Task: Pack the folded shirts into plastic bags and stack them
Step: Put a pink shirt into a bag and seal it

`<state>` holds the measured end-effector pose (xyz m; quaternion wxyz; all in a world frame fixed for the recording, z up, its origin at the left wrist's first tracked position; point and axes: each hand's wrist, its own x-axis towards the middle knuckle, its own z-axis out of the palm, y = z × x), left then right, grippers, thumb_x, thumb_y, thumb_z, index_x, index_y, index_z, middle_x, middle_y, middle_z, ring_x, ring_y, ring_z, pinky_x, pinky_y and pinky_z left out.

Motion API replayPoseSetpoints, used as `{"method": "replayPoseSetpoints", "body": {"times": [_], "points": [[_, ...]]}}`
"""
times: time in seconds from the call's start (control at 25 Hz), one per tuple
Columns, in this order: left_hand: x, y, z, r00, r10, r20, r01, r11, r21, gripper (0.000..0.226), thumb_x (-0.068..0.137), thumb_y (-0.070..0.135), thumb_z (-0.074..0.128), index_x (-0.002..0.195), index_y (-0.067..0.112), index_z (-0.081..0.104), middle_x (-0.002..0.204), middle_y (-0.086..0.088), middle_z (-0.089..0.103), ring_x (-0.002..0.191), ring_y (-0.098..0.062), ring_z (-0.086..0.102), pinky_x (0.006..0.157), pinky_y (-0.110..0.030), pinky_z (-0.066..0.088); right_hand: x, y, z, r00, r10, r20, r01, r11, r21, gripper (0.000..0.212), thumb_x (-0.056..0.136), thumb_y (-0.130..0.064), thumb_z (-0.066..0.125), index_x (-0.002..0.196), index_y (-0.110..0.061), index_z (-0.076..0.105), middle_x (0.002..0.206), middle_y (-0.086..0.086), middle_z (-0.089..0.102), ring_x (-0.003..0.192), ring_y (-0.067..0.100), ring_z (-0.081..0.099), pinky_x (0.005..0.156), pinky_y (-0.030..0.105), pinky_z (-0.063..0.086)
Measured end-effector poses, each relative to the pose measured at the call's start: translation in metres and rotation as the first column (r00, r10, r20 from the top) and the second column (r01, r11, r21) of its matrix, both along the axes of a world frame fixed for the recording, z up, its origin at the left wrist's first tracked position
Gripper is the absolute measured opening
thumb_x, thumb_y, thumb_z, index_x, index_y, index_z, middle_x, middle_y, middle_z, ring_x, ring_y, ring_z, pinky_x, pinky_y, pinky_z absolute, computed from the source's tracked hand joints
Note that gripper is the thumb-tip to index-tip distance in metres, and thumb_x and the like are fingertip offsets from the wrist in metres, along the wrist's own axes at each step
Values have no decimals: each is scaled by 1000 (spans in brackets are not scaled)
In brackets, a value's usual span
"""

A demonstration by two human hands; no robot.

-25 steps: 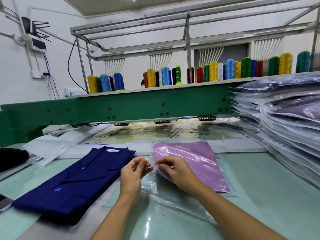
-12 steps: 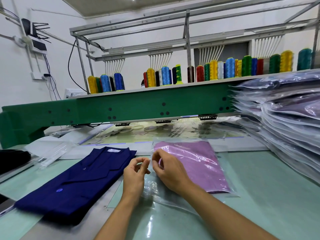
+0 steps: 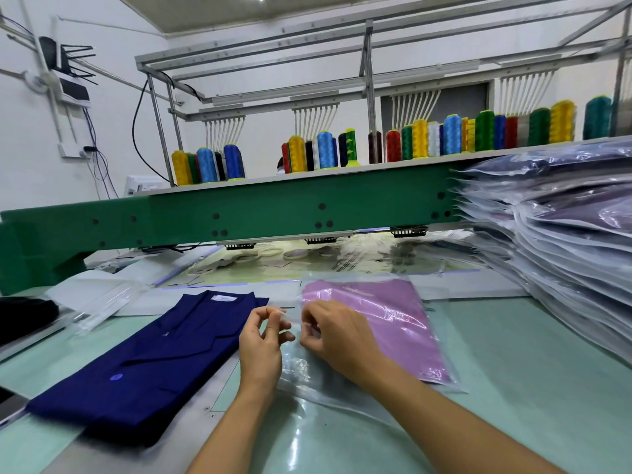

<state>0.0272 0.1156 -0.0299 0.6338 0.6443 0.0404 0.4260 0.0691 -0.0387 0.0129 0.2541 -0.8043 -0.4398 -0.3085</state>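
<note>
A folded pink shirt lies inside a clear plastic bag on the pale green table. My left hand pinches a thin clear strip at the bag's open left edge. My right hand rests on the bag beside it, fingers curled and pinching the same edge. A folded navy shirt lies unbagged to the left of my hands. A tall stack of bagged shirts stands at the right.
A green embroidery machine beam spans the back, with thread cones on its shelf. Loose empty plastic bags lie at the left, next to a black garment.
Both hands have shifted slightly up along the bag's open edge. My left hand now holds a thin clear strip away from the bag.
</note>
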Motion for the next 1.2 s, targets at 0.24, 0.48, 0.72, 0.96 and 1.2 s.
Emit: {"method": "replayPoseSetpoints", "body": {"times": [0.24, 0.48, 0.72, 0.96, 1.2], "points": [[3, 4, -2, 995, 95, 34, -92, 992, -81, 17, 106, 16, 51, 93, 13, 62, 77, -2, 70, 72, -17, 70, 69, -25, 58, 1, -21, -8, 1000, -21, 3, 21, 998, -60, 7, 83, -28, 53, 84, -22, 50, 77, -7, 54, 72, 17, 45, 53, 32, 36], [6, 11, -3, 989, 145, -17, -146, 972, -183, 18, 107, 18, 49, 96, 10, 60, 76, -1, 71, 75, -18, 75, 77, -30, 56, 12, -62, -13, 997, -72, 25, 74, 992, -106, 15, 77, -29, 54, 76, -23, 40, 67, -8, 49, 63, 16, 43, 47, 31, 34], [7, 13, -5, 981, 175, -79, -189, 951, -243, 19, 108, 19, 46, 94, 13, 58, 76, -1, 72, 71, -15, 75, 76, -30, 54, 23, -121, -19, 982, -167, 94, 179, 973, -149, 18, 69, -30, 55, 72, -24, 38, 65, -10, 48, 62, 15, 42, 45, 31, 40], [7, 9, -3, 978, 176, -114, -200, 948, -247, 21, 109, 21, 44, 94, 13, 57, 85, -11, 71, 73, -19, 75, 76, -31, 55, 38, -179, -24, 961, -275, 42, 278, 953, -121, 20, 69, -38, 53, 73, -24, 39, 66, -10, 49, 63, 16, 45, 49, 33, 42], [-2, -9, 9, 995, 13, -100, -55, 905, -421, 12, 103, 28, 57, 108, 21, 49, 115, -7, 51, 102, -27, 67, 71, -49, 63, 39, -176, -27, 954, -281, -100, 287, 957, 44, 25, 72, -26, 62, 74, -25, 37, 63, -7, 48, 59, 19, 43, 52, 35, 42]]}}
